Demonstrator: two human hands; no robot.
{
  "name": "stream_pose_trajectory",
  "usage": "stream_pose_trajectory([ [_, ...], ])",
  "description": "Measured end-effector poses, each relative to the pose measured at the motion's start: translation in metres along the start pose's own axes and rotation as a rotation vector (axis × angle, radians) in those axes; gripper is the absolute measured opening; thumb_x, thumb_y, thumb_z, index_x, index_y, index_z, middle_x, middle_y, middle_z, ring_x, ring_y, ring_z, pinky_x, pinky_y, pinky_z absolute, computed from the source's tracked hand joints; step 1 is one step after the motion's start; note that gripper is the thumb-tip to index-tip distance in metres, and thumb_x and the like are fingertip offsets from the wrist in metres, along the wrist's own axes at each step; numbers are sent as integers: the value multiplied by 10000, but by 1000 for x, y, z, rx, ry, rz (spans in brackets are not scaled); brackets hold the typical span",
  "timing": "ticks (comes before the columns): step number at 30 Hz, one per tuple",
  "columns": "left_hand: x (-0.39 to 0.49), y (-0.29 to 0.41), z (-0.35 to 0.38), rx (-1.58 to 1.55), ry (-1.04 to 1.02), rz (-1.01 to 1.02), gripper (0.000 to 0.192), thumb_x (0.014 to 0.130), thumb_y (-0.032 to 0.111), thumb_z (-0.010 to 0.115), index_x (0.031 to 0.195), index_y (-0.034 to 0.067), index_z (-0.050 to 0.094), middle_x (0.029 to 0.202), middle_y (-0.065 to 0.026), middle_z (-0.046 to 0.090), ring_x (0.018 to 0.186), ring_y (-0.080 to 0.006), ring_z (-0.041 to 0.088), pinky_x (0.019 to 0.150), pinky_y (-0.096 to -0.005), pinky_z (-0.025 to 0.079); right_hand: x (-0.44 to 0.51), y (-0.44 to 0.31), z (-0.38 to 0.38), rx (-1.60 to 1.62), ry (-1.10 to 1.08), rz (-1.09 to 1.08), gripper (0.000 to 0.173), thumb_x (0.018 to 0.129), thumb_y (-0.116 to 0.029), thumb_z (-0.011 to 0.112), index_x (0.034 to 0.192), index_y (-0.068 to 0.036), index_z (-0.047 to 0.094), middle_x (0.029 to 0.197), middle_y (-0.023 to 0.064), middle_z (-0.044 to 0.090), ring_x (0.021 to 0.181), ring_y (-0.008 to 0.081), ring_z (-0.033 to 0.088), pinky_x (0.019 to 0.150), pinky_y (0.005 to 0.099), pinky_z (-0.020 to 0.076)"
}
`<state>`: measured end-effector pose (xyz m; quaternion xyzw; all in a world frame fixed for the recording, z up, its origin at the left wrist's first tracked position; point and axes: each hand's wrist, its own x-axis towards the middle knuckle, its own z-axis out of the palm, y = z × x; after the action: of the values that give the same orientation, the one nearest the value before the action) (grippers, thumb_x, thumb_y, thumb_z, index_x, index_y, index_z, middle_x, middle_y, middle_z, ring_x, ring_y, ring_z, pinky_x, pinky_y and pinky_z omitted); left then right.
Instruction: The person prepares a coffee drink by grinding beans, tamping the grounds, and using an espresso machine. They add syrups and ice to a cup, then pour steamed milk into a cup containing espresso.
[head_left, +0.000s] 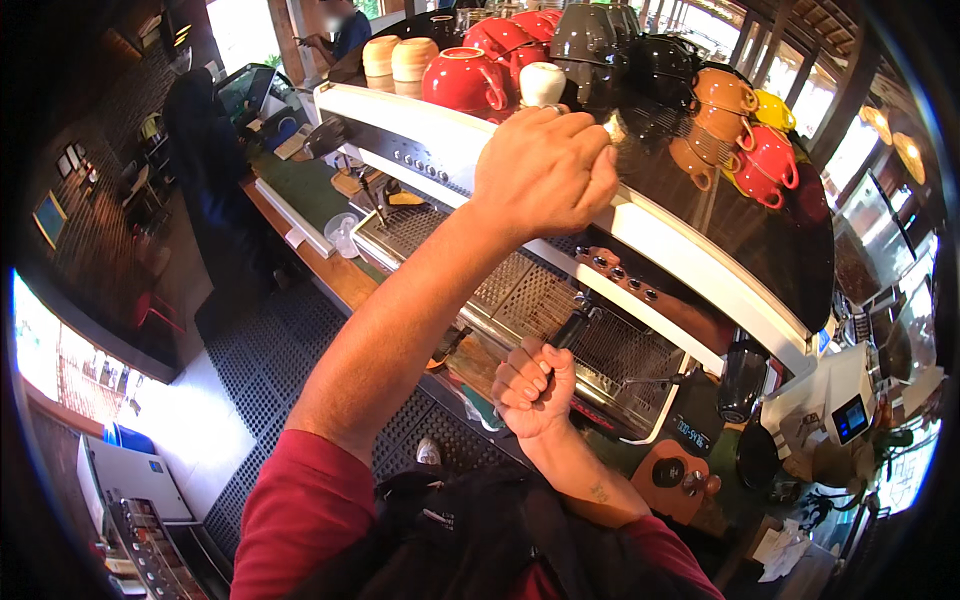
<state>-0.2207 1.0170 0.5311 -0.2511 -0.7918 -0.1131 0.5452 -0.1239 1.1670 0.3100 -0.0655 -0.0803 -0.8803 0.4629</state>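
Note:
My left hand (550, 169) is curled, back upward, over the front rim of a white and black espresso machine (682, 232). It is just below a small white cup (542, 83); its fingertips are hidden, so whether it holds anything does not show. Lower down, my right hand (534, 386) makes a loose fist, palm side up, in front of the machine's drip tray (517, 289), with nothing visible in it. Upturned red cups (461, 79), wooden-looking cups (415, 60), dark grey cups (585, 34) and stacked orange cups (724, 94) stand on the machine's glossy top.
At right are a digital scale (691, 424), a brown tamping stand (671, 480), a black pitcher (742, 379) and a white grinder with a small screen (851, 418). A clear plastic cup (343, 234) lies on the counter at left. Black rubber matting (262, 360) covers the floor. Another person (349, 34) is in the background.

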Motion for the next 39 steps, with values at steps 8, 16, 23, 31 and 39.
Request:
stream_pose_trajectory([
  [8, -13, -6, -23, -264, 204, -26, 98, 914, 140, 681, 946, 49, 663, 866, -130, 648, 824, -370, 637, 787, -458, 505, -3, 27, -42, -261, 243, -182, 676, 1016, -715, 539, 1094, -53, 650, 931, 94, 697, 843, 263, 663, 759, 390, 559],
  [16, -339, -7, -66, -262, 25, -1204, 288, 1003, 118, 653, 1239, -13, 554, 1160, -191, 565, 1074, -324, 562, 980, -428, 476, 47, 62, -161, -1550, 798, -238, 555, 1037, -136, 693, 1512, 67, 489, 1453, 167, 594, 1293, 219, 594, 1083, 361, 502],
  [23, -429, -36, -33, -146, -603, -1153, 677, 969, 337, 716, 1476, -52, 494, 1298, -294, 552, 1181, -489, 564, 1028, -573, 462, 91, 84, -210, -1923, 1225, -400, 586, 994, -179, 769, 1452, 90, 521, 1267, 166, 685, 991, 159, 681, 836, 307, 574],
  [31, -402, -103, -81, -1246, -1059, -1695, 611, 1057, 376, 666, 1512, 23, 460, 1172, -137, 648, 926, -241, 624, 729, -399, 558, 87, 131, -188, -1311, 1229, -724, 446, 899, -229, 873, 1203, 0, 640, 1021, 32, 640, 951, 134, 592, 852, 304, 496],
  [39, -365, -104, -104, -1479, -1233, -1350, 470, 1110, 349, 588, 1434, 26, 483, 1109, -92, 650, 808, -146, 639, 629, -293, 542, 67, 198, -109, -1089, 1252, -892, 345, 917, -206, 881, 1121, -70, 639, 1002, -1, 641, 941, 90, 602, 840, 242, 470],
])
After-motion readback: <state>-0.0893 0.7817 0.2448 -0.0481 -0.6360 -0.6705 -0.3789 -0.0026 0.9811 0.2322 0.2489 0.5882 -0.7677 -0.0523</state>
